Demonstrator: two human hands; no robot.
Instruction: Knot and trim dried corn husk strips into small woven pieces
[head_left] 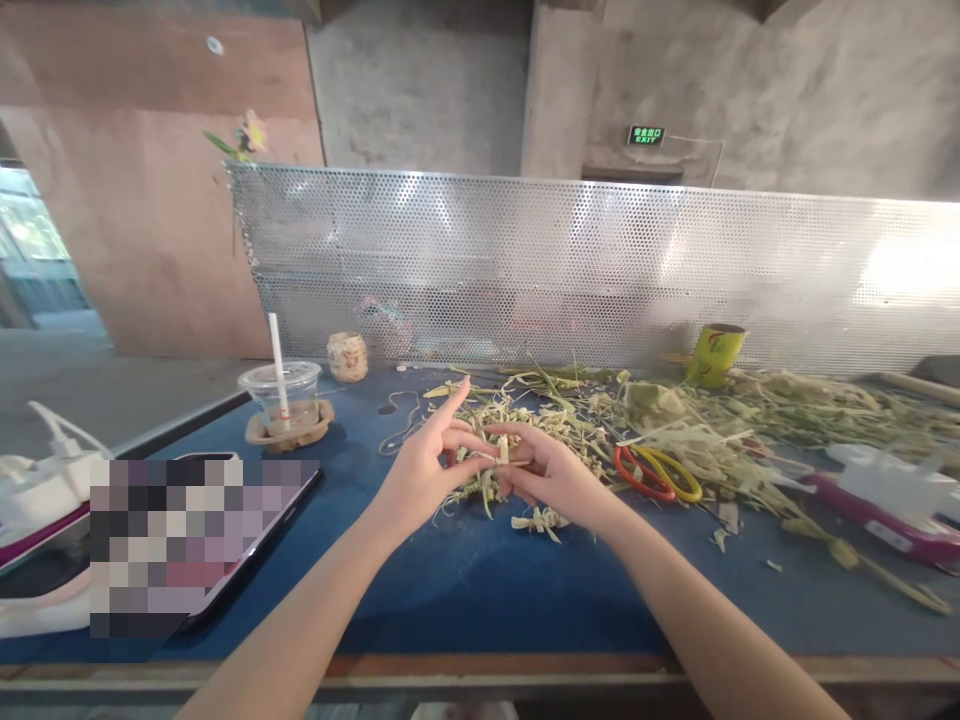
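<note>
Over a heap of pale green and straw-coloured dried plant strips, my two hands meet at a small pale plant strip. My left hand pinches it between thumb and fingers, with the index finger stretched up and away. From the other side, my right hand has its thumb and fingertips closed on the same piece. The fingers partly cover the strip, so its full shape is hidden. A small knotted bundle of strips lies on the blue tabletop just below my right hand.
Scissors with red and yellow handles lie right of my hands. Farther right are a yellow-green can and a power strip. On the left are a tablet and a plastic cup. A perforated metal screen stands behind.
</note>
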